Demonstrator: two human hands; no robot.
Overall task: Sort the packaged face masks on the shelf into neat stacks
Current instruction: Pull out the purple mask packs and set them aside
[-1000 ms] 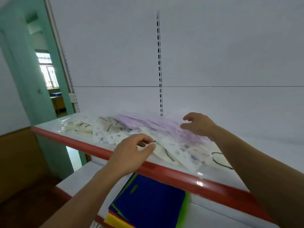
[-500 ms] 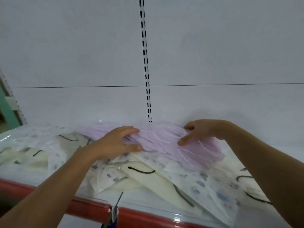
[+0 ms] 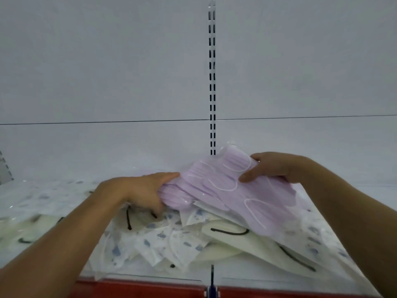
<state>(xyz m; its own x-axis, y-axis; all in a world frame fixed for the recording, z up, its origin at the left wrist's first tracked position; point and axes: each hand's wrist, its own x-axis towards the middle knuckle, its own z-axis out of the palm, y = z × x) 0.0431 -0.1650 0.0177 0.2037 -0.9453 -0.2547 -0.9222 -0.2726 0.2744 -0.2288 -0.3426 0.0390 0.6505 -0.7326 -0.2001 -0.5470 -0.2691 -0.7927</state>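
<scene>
A bunch of lilac face masks (image 3: 223,186) in clear wrappers is lifted at the back of the shelf, above the pile. My left hand (image 3: 137,192) grips its left end, fingers curled round the packets. My right hand (image 3: 272,168) pinches its upper right end, thumb on top. Beneath lie loose white masks with blue-grey print (image 3: 163,239) and cream masks with black ear loops (image 3: 234,239), scattered across the white shelf (image 3: 335,190).
The shelf's red front edge (image 3: 150,290) runs along the bottom. A white back panel with a slotted upright (image 3: 212,82) stands directly behind the pile. More printed and cream packets (image 3: 32,214) spread to the left.
Both hands have gathered the lilac masks from lying flat into a bunch and raised it off the pile. The camera moved closer and to the left.
</scene>
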